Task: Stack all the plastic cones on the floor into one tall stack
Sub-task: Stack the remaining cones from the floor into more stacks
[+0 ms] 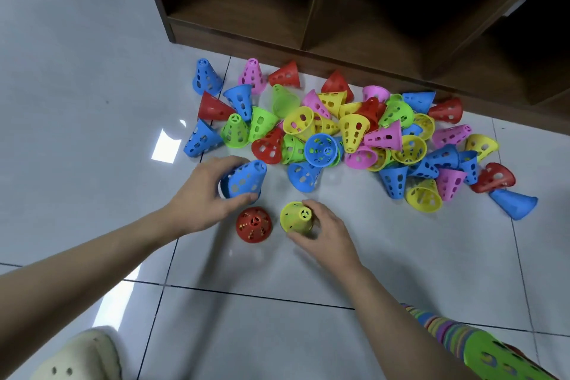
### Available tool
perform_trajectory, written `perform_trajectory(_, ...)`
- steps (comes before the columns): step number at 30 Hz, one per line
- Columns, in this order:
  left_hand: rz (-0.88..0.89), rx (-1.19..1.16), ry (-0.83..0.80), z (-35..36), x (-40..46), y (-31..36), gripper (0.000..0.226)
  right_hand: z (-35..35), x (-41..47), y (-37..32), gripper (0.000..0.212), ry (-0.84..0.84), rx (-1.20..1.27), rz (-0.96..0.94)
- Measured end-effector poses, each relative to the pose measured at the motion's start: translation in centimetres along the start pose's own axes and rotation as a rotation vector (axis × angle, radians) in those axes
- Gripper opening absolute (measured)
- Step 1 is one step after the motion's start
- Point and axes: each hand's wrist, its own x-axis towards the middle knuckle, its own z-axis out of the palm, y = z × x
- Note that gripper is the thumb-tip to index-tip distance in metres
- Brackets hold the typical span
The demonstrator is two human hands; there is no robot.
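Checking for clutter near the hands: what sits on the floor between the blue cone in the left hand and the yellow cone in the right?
In the head view, a red cone stands upright there, touching neither blue cone nor yellow cone.

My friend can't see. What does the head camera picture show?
A person's left hand grips a blue cone and the right hand holds a yellow cone, with a red cone standing between them on the tiled floor. Behind lies a jumbled pile of colourful cones beside a wooden shelf.
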Motion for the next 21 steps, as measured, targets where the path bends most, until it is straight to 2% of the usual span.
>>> perform_trajectory(2, -0.029, -0.029, -0.008, 0.0, -1.3, -0.2, 0.049, -0.6, 0.2, -0.7, 0.058, -0.035, -0.107, -0.133)
perform_trajectory(4, -0.042, -0.046, -0.038, 0.5, -2.4, -0.3, 0.047, -1.7, 1.1, -0.9, 0.051, 0.083, -0.14, -0.185)
perform_trajectory(7, 0.04, 0.019, -0.134, 1.8, -3.2, -0.8, 0.048, -4.0, 4.1, -0.5, 0.039, 0.292, -0.243, -0.147)
perform_trajectory(12, 0.179, 0.198, -0.258, 2.8, -2.5, -2.0, 0.053, -6.5, 8.2, -1.3, 0.05, 0.079, -0.674, -0.173)
perform_trajectory(15, 0.187, 0.245, -0.297, 3.0, -2.2, -3.1, 0.053, -7.0, 9.4, -1.1, 0.049, -0.003, -0.806, -0.065)
perform_trajectory(18, 0.169, 0.321, -0.317, 3.1, -1.8, -4.7, 0.053, -6.9, 9.6, -0.6, 0.039, 0.002, -0.818, -0.02)
perform_trajectory(21, 0.132, 0.393, -0.285, 2.7, -1.6, -6.2, 0.055, -6.6, 9.6, -0.2, 0.031, 0.018, -0.745, -0.058)
